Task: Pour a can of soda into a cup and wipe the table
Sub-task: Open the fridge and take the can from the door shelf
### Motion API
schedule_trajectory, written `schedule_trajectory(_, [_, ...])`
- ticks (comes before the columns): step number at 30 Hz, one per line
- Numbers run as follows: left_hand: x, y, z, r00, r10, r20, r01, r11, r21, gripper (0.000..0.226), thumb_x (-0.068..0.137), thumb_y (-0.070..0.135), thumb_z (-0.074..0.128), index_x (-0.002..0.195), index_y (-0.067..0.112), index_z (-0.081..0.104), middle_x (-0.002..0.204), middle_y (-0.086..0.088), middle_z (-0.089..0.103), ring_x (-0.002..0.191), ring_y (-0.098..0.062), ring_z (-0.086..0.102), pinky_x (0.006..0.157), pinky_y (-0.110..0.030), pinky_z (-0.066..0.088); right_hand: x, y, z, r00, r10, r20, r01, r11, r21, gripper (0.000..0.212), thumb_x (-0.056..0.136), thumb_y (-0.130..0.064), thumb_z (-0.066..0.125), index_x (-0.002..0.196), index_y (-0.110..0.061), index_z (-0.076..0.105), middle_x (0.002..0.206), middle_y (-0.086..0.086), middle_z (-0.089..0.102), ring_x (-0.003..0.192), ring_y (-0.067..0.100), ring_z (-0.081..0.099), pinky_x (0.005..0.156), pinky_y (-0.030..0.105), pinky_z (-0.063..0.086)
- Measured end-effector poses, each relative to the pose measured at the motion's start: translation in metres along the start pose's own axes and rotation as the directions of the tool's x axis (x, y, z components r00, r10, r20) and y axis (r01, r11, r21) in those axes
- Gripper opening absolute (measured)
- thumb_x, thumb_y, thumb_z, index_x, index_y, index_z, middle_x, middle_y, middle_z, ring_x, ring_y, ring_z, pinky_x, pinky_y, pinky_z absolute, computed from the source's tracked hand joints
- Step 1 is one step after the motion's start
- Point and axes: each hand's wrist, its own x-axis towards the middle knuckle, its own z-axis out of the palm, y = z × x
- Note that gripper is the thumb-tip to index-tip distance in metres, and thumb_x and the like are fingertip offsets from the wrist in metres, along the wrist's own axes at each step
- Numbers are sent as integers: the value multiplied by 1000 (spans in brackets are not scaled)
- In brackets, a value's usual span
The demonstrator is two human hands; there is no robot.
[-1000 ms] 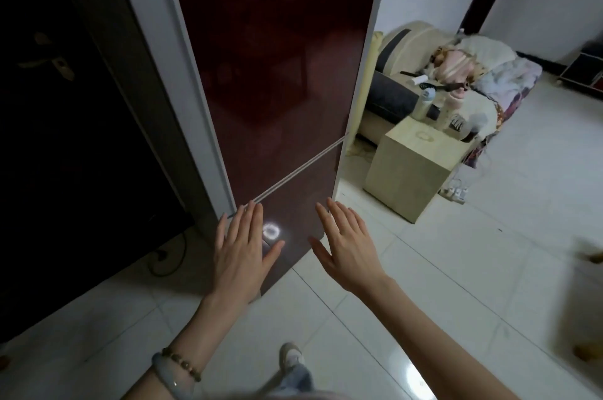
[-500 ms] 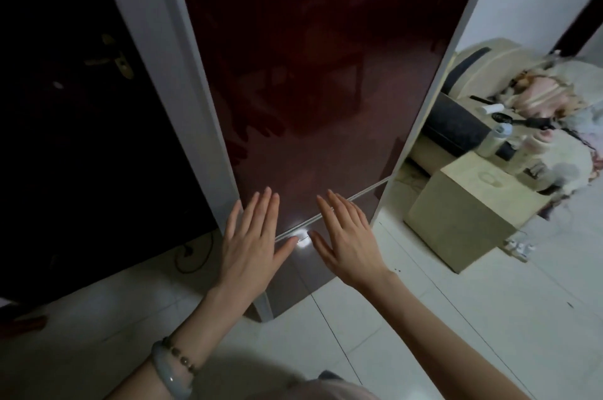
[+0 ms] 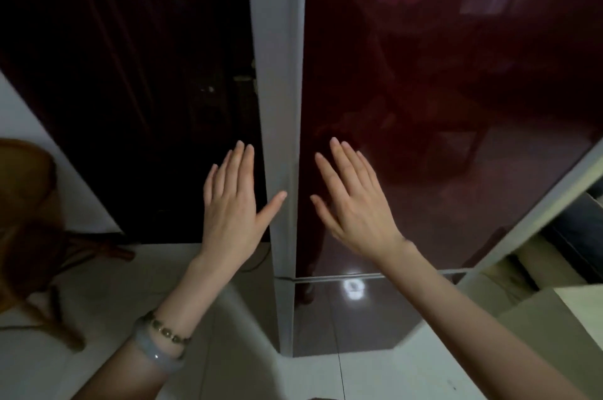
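1. Floor (image 3: 228, 370) tiles first, pale and glossy underfoot. No table, no cup and no can anywhere in shot.
2. Closest to us, bracelets (image 3: 160, 342) ride the left wrist as both forearms reach forward.
3. Left hand (image 3: 233, 204) is up, fingers straight and fanned, thumb out toward the fridge (image 3: 280, 73) corner. I cannot tell whether it is touching.
4. Right hand (image 3: 354, 204) mirrors it, flat and spread in front of the red upper door (image 3: 440, 106), holding nothing. Contact is again unclear.
5. Big change: a second ago both hands hovered low by the seam (image 3: 339, 277) between the doors. Now they have risen to the upper door, and the view has swung round and closed in, so the fridge's grey corner stands dead centre.
6. The sofa that was showing on the right has slid out of shot. Only a pale box (image 3: 561, 318) peeks in at the lower right.
7. A wooden chair (image 3: 29, 230) has come in on the far left, with a dark doorway (image 3: 130, 89) behind it.
8. What it means: the person has walked right up to the fridge and looks set to open it. The upper door is shut, and my guess is the can waits inside. Fetching has barely begun; pouring and wiping are all ahead.
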Motion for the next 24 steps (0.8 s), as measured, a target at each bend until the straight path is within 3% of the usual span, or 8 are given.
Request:
schedule_trajectory(2, [12, -3, -3, 996, -89, 6, 89, 986, -138, 82, 89, 56, 44, 148, 8, 15, 156, -10, 16, 143, -22, 15, 116, -37, 9, 10, 4, 3, 999, -44, -6, 44, 999, -21, 54, 95, -32, 47, 140, -3, 40, 149, 25, 29, 140, 35, 26, 115, 45, 21])
schedule_trajectory(7, [33, -6, -2, 986, -158, 50, 166, 920, -354, 74, 89, 49, 50, 148, 15, 19, 155, -5, 22, 141, -19, 20, 116, -38, 14, 12, 10, 19, 996, -90, 15, 91, 991, -98, 58, 91, -29, 50, 142, -5, 37, 151, 25, 24, 141, 37, 21, 115, 48, 20])
schedule_trajectory(11, [41, -7, 4, 989, -122, 87, 150, 854, -499, 60, 90, 47, 52, 142, 25, 33, 145, 4, 40, 134, -12, 34, 112, -45, 28, 11, 12, 23, 995, -94, 12, 95, 985, -147, 63, 87, -26, 52, 145, -8, 34, 152, 22, 23, 142, 34, 17, 116, 46, 17])
schedule_trajectory(14, [43, -1, 6, 990, -79, 113, 131, 789, -600, 50, 90, 41, 55, 137, 29, 41, 134, 13, 51, 123, -1, 45, 104, -30, 39, 10, 12, 23, 995, -92, 28, 95, 978, -185, 66, 86, -25, 51, 146, -11, 30, 153, 19, 21, 143, 33, 15, 117, 44, 14])
schedule_trajectory(17, [44, 1, 5, 991, -80, 103, 127, 788, -602, 45, 92, 35, 55, 135, 28, 44, 126, 14, 56, 110, 6, 50, 86, -6, 38, 10, 11, 21, 996, -81, 49, 89, 975, -202, 69, 84, -24, 53, 147, -12, 28, 154, 19, 20, 143, 32, 14, 117, 44, 13])
schedule_trajectory(20, [45, 2, 2, 987, -110, 115, 157, 795, -586, 41, 92, 32, 55, 131, 25, 47, 116, 15, 58, 100, 3, 52, 73, -4, 37, 10, 9, 19, 996, -67, 63, 79, 974, -214, 71, 82, -25, 56, 147, -11, 28, 154, 19, 21, 143, 34, 16, 117, 45, 13])
schedule_trajectory(24, [48, 2, -5, 982, -149, 113, 187, 800, -570, 36, 91, 29, 58, 124, 18, 54, 102, 14, 58, 89, 3, 53, 66, -4, 37, 10, 3, 17, 997, -23, 75, 38, 978, -207, 73, 80, -25, 58, 146, -11, 30, 153, 20, 23, 142, 35, 19, 116, 46, 14])
